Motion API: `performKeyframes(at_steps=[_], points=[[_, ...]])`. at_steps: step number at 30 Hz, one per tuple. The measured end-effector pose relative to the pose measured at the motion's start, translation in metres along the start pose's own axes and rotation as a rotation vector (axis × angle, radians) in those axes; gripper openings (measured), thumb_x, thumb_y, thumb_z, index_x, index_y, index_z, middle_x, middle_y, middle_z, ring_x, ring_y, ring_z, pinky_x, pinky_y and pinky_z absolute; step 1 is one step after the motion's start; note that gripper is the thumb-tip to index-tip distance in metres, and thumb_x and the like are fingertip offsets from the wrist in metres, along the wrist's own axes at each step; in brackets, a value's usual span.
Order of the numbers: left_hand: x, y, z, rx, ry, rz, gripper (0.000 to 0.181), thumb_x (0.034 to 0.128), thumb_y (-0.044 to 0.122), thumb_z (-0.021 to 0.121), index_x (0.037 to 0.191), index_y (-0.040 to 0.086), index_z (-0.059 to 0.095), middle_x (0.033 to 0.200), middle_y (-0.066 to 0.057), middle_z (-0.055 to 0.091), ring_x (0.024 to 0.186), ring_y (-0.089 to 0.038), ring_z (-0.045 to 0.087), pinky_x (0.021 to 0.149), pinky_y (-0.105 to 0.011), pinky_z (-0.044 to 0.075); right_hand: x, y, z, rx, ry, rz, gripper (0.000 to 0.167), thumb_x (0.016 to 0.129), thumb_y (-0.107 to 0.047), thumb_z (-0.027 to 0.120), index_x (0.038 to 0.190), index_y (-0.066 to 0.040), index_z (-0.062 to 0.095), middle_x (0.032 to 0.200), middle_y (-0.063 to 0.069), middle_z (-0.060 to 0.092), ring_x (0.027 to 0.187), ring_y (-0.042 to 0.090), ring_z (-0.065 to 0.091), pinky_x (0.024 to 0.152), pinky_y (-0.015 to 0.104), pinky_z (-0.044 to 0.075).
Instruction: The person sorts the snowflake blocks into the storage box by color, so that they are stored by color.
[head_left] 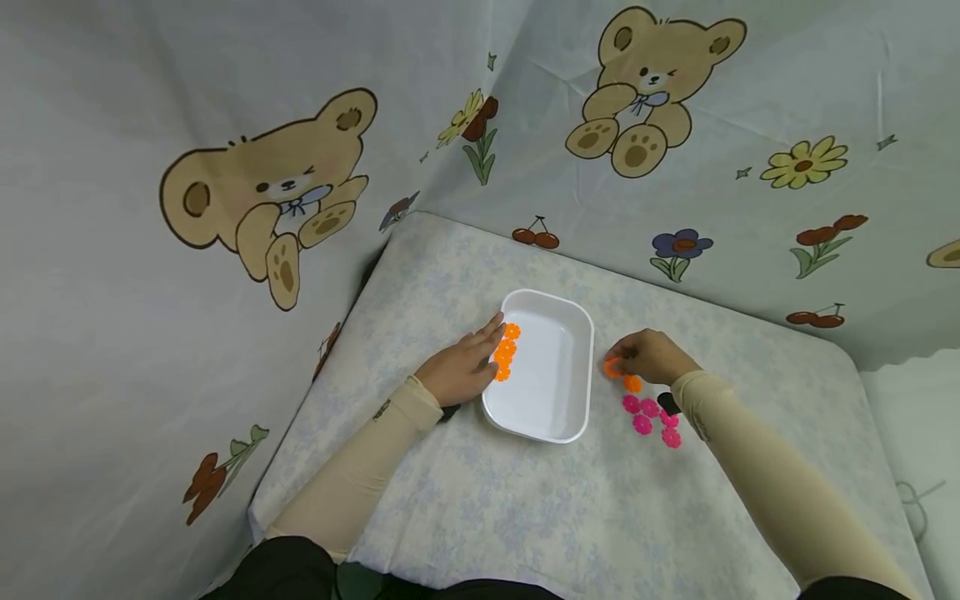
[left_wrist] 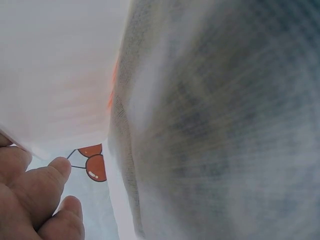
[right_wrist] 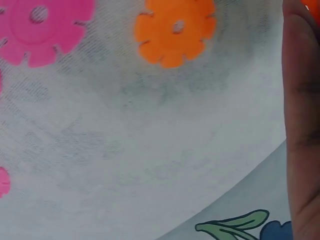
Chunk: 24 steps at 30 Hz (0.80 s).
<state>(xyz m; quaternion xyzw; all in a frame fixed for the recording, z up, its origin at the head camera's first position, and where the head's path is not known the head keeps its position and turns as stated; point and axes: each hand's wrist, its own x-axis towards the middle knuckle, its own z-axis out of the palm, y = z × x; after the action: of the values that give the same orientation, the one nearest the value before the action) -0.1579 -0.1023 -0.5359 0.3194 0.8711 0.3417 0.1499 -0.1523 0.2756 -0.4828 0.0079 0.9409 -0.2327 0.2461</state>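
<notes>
Right hand [head_left: 651, 357] pinches an orange disc [head_left: 611, 367], a notched, holed orange twin [right_wrist: 172, 41] beside it; left hand [head_left: 461, 367], fingers straight, touches a white tray [head_left: 551, 367].

Head view looks down from six o'clock; close up, left wrist faces the tray [head_left: 551, 379], right wrist shares head's orange piece [right_wrist: 165, 47].

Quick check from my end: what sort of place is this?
Probably a screened-off tabletop workspace: a cloth-covered table, bear-print sheets rising around it, and a white tray holding orange flower-shaped pieces.
</notes>
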Motion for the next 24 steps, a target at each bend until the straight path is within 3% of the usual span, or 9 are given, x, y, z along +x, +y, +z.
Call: performKeyframes(at_steps=[10, 20, 24], points=[[0.0, 0.001, -0.001, 0.012, 0.011, -0.002, 0.063, 0.1105, 0.03, 0.042, 0.168, 0.018, 0.019, 0.173, 0.018, -0.002, 0.161, -0.01, 0.016, 0.134, -0.03, 0.014, -0.006, -0.023, -0.013, 0.018, 0.002, -0.035, 0.017, 0.099, -0.015, 0.071, 0.114, -0.01, 0.078, 0.101, 0.004, 0.081, 0.101, 0.034, 0.075, 0.09, 0.049, 0.064], [0.0, 0.001, -0.001, 0.006, 0.012, 0.007, 0.063, 0.1105, 0.03, 0.042, 0.168, 0.018, 0.018, 0.174, 0.017, -0.001, 0.161, -0.012, 0.016, 0.134, -0.03, 0.013, -0.012, -0.048, -0.024, -0.014, 0.032, -0.049, 0.017, 0.1, -0.021, 0.072, 0.113, -0.014, 0.079, 0.102, 0.004, 0.081, 0.095, 0.024, 0.075, 0.089, 0.044, 0.064], [0.0, 0.001, 0.0, 0.005, 0.01, 0.01, 0.063, 0.1107, 0.03, 0.042, 0.168, 0.018, 0.018, 0.174, 0.016, -0.001, 0.161, -0.012, 0.016, 0.134, -0.031, 0.013, -0.013, -0.056, -0.023, 0.001, 0.007, -0.049, 0.017, 0.1, -0.021, 0.072, 0.114, -0.014, 0.079, 0.105, 0.005, 0.08, 0.101, 0.029, 0.076, 0.092, 0.045, 0.064]])
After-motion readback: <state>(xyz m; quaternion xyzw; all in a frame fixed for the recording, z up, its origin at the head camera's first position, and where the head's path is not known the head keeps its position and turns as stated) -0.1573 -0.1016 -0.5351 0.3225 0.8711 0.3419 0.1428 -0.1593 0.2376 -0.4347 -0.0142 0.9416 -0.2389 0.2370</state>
